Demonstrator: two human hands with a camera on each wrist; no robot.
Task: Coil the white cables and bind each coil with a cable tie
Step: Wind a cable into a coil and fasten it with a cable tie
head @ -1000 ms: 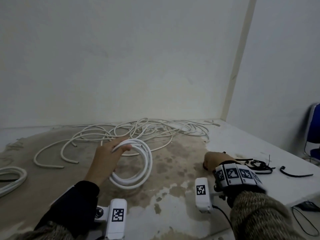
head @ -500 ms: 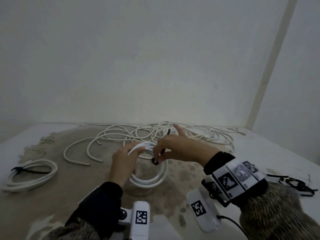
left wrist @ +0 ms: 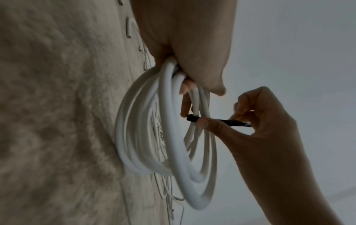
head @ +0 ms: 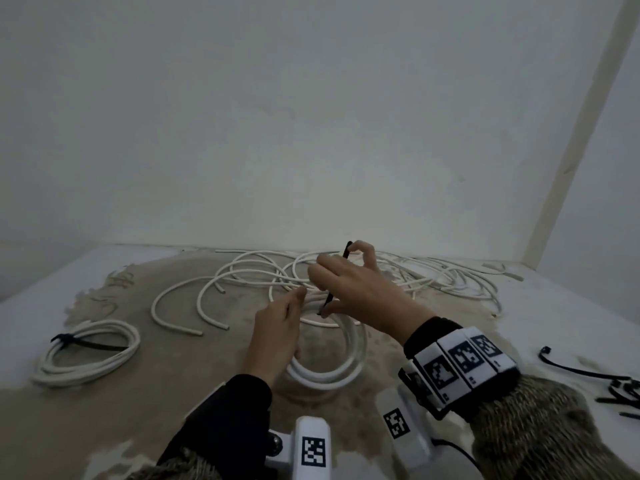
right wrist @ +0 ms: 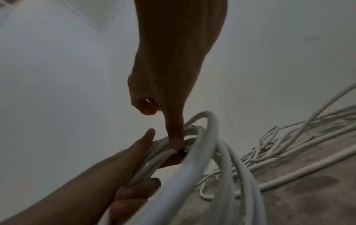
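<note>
While my left hand (head: pixel 277 336) grips the upper arc of a coil of white cable (head: pixel 332 367), fingers and thumb curled round the bundled strands, my right hand (head: pixel 360 289) pinches a black cable tie (head: pixel 337 277) between thumb and forefinger. The tie is a thin, stiff, flat strip standing nearly upright in the head view, its lower end at the strands beside my left fingertips. In the left wrist view the tie's (left wrist: pixel 217 120) blunt black tip touches the coil (left wrist: pixel 169 137) just below my left fingers (left wrist: pixel 185 106); in the right wrist view the right thumb presses that tip (right wrist: pixel 181 152) against the strands. The other right fingers are loosely bent and spread, holding nothing else.

The coil is smooth, round, rubbery-looking cable wound in several loose loops, held tilted with its lower edge close to the floor; I cannot tell whether it touches. The floor (head: pixel 156 393) is rough, mottled brown and grey, matt and patchy. Behind my hands lies a tangle of loose white cables (head: pixel 433 275), thin and curving. Well to the left rests a finished coil (head: pixel 86 353), flattened oval, bound with a dark tie. At the far right lie spare black ties (head: pixel 616 386). Both wrists wear white blocks printed with black square markers.
</note>
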